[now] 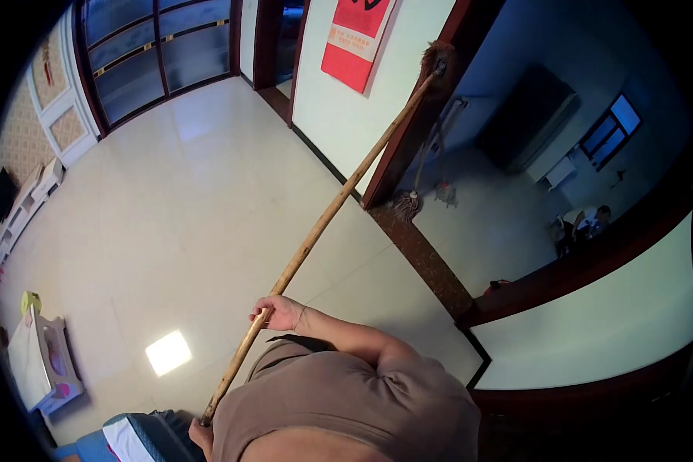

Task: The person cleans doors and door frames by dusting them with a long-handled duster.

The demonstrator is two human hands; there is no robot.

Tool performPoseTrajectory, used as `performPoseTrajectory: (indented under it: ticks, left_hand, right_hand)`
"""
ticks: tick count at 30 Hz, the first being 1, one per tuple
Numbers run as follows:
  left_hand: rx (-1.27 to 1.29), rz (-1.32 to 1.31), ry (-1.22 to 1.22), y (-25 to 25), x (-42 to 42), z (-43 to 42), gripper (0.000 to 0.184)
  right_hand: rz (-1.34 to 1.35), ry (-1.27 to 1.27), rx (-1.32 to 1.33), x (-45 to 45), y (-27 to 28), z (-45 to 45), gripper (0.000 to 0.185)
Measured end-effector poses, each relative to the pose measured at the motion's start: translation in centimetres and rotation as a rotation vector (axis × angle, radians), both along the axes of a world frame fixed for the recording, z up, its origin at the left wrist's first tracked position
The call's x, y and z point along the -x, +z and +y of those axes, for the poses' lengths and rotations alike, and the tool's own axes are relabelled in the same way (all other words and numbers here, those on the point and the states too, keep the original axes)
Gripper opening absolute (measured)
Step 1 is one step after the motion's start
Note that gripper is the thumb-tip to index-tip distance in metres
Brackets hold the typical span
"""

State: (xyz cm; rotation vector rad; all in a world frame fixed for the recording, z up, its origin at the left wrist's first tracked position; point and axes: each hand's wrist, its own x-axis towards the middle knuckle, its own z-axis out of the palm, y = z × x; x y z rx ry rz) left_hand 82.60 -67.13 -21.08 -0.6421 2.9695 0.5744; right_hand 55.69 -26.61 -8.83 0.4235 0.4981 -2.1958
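Note:
A long wooden pole (309,242) runs slantwise from my body up to the top of the view. At its far end is a brown, shaggy head (437,54), against or just in front of the dark red door frame (463,46); I cannot tell whether it touches. My right hand (279,313) is closed around the lower part of the pole. Close to the butt end, my left hand (201,437) grips the pole at the bottom left, partly hidden by my brown shirt (323,393).
A red paper hanging (354,46) is on the white wall beside the frame. Mops (408,204) stand just inside the dim doorway. Farther in, another person (589,222) bends low. A white low table (35,362) stands left, and sliding doors (162,54) are behind.

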Motion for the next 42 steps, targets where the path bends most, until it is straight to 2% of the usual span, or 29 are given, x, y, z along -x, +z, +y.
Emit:
performPoseTrajectory:
  ticks: [9,10,14,18,22,28,32,34,37,41,42]
  left_hand:
    - [0.37,0.206,-0.002,6.5,1.0,0.4,0.018]
    - [0.437,0.282,-0.031,7.0,1.3,0.4,0.018]
    - [0.526,0.223,-0.056,8.7,2.0,0.1,0.022]
    - [0.565,0.219,-0.165,6.7,2.5,-0.6,0.026]
    - [0.498,0.13,-0.22,4.0,3.3,-1.4,0.025]
    - [0.335,0.029,-0.273,0.2,7.5,-0.5,0.025]
    - [0.206,-0.008,-0.313,-2.0,12.7,2.6,0.025]
    - [0.141,-0.016,-0.333,-3.0,15.0,4.3,0.025]
    - [0.073,-0.02,-0.342,-3.9,17.9,6.5,0.025]
    - [0.122,-0.002,-0.334,-5.3,19.0,6.6,0.024]
    - [0.07,-0.039,-0.35,-5.1,18.9,6.2,0.023]
  right_hand:
    - [-0.172,-0.006,0.043,0.6,-4.6,-0.6,0.011]
    - [-0.256,-0.044,0.017,1.0,-5.2,-0.7,0.01]
    - [-0.472,-0.214,-0.062,2.5,-10.7,-0.8,0.011]
    - [-0.523,-0.295,-0.209,3.3,-14.4,0.2,0.011]
    - [-0.64,-0.374,-0.281,4.8,-17.7,1.6,0.012]
    - [-0.556,-0.418,-0.31,7.4,-13.7,4.5,0.011]
    - [-0.418,-0.487,-0.213,10.7,-11.2,8.7,0.012]
    - [-0.264,-0.585,-0.173,11.9,-8.5,10.8,0.013]
    - [-0.217,-0.645,-0.212,13.8,-6.4,13.2,0.015]
    - [-0.257,-0.625,-0.208,15.5,-8.0,14.4,0.017]
    - [-0.314,-0.625,-0.198,15.8,-9.1,14.4,0.017]
